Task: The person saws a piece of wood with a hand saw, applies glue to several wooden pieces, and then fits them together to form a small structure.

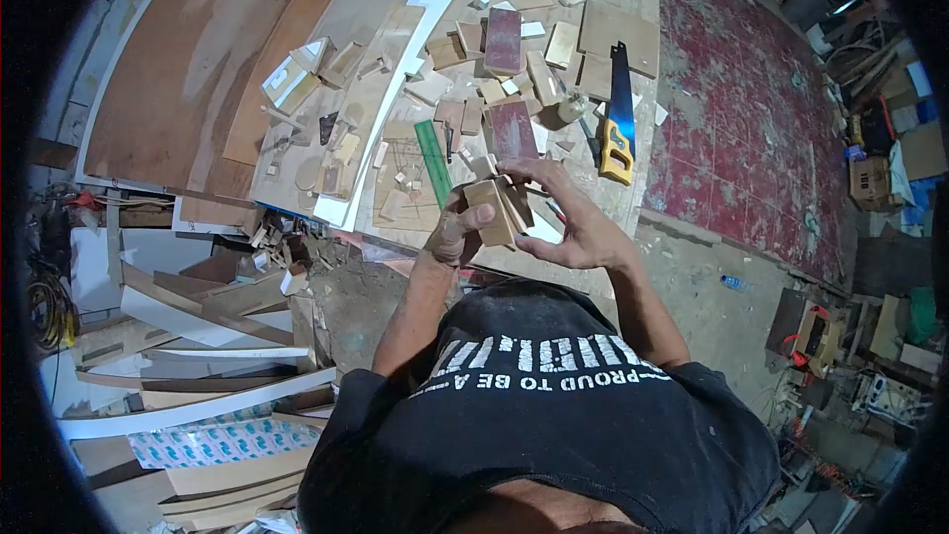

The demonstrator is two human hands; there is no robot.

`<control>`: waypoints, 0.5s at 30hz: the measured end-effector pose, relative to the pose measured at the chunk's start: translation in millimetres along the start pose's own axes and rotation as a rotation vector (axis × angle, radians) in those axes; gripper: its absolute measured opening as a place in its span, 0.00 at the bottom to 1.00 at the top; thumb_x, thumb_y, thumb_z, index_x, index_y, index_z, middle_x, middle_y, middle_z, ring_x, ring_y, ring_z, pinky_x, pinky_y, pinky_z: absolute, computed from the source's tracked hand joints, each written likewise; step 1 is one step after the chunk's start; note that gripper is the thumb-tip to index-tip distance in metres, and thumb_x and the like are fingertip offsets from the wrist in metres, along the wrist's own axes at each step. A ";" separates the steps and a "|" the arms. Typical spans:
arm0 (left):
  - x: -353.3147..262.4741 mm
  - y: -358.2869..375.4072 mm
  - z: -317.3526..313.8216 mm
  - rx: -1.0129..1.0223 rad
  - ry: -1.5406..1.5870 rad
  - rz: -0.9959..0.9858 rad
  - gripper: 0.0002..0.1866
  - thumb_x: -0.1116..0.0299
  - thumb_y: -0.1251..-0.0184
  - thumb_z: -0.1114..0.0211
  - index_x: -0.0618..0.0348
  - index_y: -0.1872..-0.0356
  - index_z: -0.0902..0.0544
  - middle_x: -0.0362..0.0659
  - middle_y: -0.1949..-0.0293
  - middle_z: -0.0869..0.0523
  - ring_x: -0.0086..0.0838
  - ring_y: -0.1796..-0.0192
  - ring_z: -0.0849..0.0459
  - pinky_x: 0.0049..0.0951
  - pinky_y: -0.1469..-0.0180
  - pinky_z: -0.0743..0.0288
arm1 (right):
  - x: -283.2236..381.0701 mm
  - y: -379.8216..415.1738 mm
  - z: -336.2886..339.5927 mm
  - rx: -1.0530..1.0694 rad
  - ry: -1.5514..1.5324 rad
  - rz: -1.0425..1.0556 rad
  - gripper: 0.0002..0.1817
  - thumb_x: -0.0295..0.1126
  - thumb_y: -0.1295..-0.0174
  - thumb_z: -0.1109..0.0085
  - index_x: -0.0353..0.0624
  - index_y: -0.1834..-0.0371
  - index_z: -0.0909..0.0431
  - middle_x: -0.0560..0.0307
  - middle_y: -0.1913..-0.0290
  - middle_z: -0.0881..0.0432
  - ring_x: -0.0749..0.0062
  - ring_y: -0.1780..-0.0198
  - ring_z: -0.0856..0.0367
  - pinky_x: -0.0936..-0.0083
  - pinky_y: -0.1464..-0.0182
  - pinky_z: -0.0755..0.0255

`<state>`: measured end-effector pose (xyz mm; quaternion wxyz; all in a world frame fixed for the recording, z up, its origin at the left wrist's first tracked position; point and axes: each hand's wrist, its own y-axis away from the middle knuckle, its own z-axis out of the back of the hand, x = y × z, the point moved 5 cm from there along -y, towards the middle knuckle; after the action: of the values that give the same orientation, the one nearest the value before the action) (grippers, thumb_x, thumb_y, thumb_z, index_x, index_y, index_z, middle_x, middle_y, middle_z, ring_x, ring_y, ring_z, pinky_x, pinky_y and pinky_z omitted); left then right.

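My left hand [461, 229] is closed on a small assembly of thin wooden boards [488, 212], its thumb pressed flat on the near face. Curved around the other side of the same piece, my right hand [575, 222] has its fingertips at the top edge and its thumb by the lower edge. The boards stand at an angle to each other with a dark gap between them. Just beyond my hands lie a green ruler [433, 160] and a dark red block [512, 129]. A pencil-like red item [556, 208] shows partly behind my right hand.
A handsaw [620, 119] with a yellow handle lies at the worktable's right. Wood offcuts, another red block [503, 42] and a small jar [571, 107] crowd the tabletop. A small wooden model [295, 76] stands at left. Scrap boards [198, 376] are piled on the lower left floor.
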<state>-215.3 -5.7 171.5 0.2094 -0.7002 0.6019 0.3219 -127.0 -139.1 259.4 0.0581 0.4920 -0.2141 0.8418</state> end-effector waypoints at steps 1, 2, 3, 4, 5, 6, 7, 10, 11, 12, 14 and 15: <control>-1.2 0.7 -1.9 0.033 -0.016 0.005 0.32 0.63 0.47 0.24 0.65 0.42 0.25 0.46 0.50 0.17 0.33 0.49 0.16 0.34 0.44 0.20 | -0.7 0.3 0.1 -0.003 0.015 0.014 0.43 0.32 0.51 0.27 0.43 0.29 0.37 0.47 0.32 0.32 0.56 0.31 0.34 0.61 0.30 0.40; -2.2 1.8 -3.1 0.064 -0.033 0.009 0.33 0.62 0.47 0.23 0.65 0.41 0.26 0.46 0.49 0.17 0.33 0.48 0.16 0.34 0.43 0.21 | -2.1 0.8 -0.5 -0.002 0.011 0.015 0.43 0.32 0.51 0.27 0.43 0.29 0.37 0.47 0.32 0.32 0.56 0.31 0.34 0.61 0.30 0.40; -3.6 2.4 -1.7 0.062 -0.036 0.006 0.33 0.62 0.47 0.23 0.65 0.41 0.26 0.46 0.49 0.17 0.33 0.48 0.16 0.34 0.43 0.21 | -3.1 0.6 -0.7 -0.004 0.015 0.031 0.43 0.31 0.51 0.27 0.43 0.29 0.38 0.47 0.32 0.33 0.54 0.33 0.33 0.61 0.31 0.39; -5.0 2.9 0.4 0.052 -0.028 -0.002 0.33 0.63 0.47 0.23 0.65 0.41 0.26 0.46 0.49 0.17 0.32 0.47 0.17 0.34 0.43 0.22 | -3.6 -0.1 -0.5 -0.006 0.020 0.048 0.44 0.31 0.51 0.27 0.44 0.28 0.39 0.47 0.32 0.34 0.53 0.36 0.32 0.62 0.33 0.38; -5.9 3.5 2.0 0.042 -0.019 -0.008 0.33 0.63 0.46 0.23 0.65 0.40 0.26 0.46 0.48 0.17 0.32 0.46 0.17 0.34 0.42 0.22 | -4.6 -1.3 -0.1 -0.005 0.018 0.050 0.44 0.31 0.51 0.27 0.44 0.28 0.39 0.47 0.32 0.34 0.53 0.36 0.32 0.62 0.33 0.38; -6.3 3.3 2.8 0.039 -0.019 -0.009 0.33 0.63 0.46 0.23 0.65 0.40 0.26 0.46 0.48 0.17 0.32 0.46 0.17 0.34 0.42 0.22 | -6.3 -2.5 0.2 0.001 0.037 0.039 0.44 0.32 0.50 0.26 0.44 0.28 0.38 0.48 0.32 0.33 0.53 0.36 0.31 0.62 0.33 0.36; -6.4 2.7 3.9 0.031 -0.035 -0.006 0.32 0.63 0.45 0.24 0.64 0.41 0.26 0.45 0.48 0.17 0.31 0.46 0.17 0.33 0.42 0.23 | -7.4 -3.0 -0.5 0.008 0.056 0.027 0.44 0.34 0.50 0.25 0.45 0.28 0.38 0.48 0.32 0.33 0.53 0.36 0.31 0.62 0.34 0.35; -10.3 1.8 1.5 -0.026 -0.070 -0.005 0.29 0.63 0.43 0.25 0.64 0.42 0.25 0.45 0.50 0.17 0.29 0.47 0.17 0.31 0.42 0.23 | -11.5 -2.3 -3.1 -0.118 -0.030 0.026 0.43 0.33 0.49 0.25 0.45 0.29 0.38 0.49 0.34 0.31 0.58 0.37 0.30 0.64 0.37 0.32; -13.4 1.3 0.7 -0.072 -0.092 -0.003 0.28 0.63 0.42 0.25 0.64 0.43 0.24 0.44 0.51 0.17 0.27 0.48 0.17 0.30 0.43 0.23 | -13.8 -1.5 -5.7 -0.115 -0.031 0.027 0.43 0.33 0.49 0.25 0.45 0.29 0.38 0.49 0.34 0.31 0.58 0.37 0.30 0.64 0.37 0.32; -16.3 0.4 -0.3 -0.073 -0.090 -0.005 0.28 0.63 0.42 0.25 0.64 0.43 0.24 0.44 0.51 0.17 0.27 0.48 0.17 0.30 0.43 0.23 | -20.4 0.4 -5.6 -0.173 -0.134 -0.035 0.42 0.33 0.48 0.26 0.44 0.29 0.37 0.50 0.35 0.30 0.60 0.38 0.30 0.65 0.38 0.30; -16.7 -0.9 2.9 -0.169 -0.263 0.060 0.25 0.62 0.40 0.27 0.64 0.45 0.22 0.43 0.53 0.16 0.25 0.51 0.17 0.27 0.45 0.23 | -33.2 5.5 -11.2 -0.225 -0.233 -0.104 0.40 0.32 0.46 0.28 0.43 0.30 0.37 0.50 0.37 0.29 0.63 0.39 0.29 0.66 0.40 0.29; -17.7 -3.6 1.0 -0.230 -0.347 -0.006 0.23 0.59 0.40 0.27 0.63 0.49 0.20 0.41 0.57 0.16 0.23 0.54 0.17 0.26 0.49 0.22 | -45.7 7.4 -18.1 -0.256 -0.394 -0.215 0.39 0.32 0.45 0.29 0.43 0.30 0.38 0.50 0.38 0.29 0.64 0.39 0.28 0.67 0.41 0.28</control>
<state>-213.3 8.2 182.8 0.2297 -0.6553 0.5140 0.5036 -120.6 -133.0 210.4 0.1662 0.6553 -0.2727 0.6846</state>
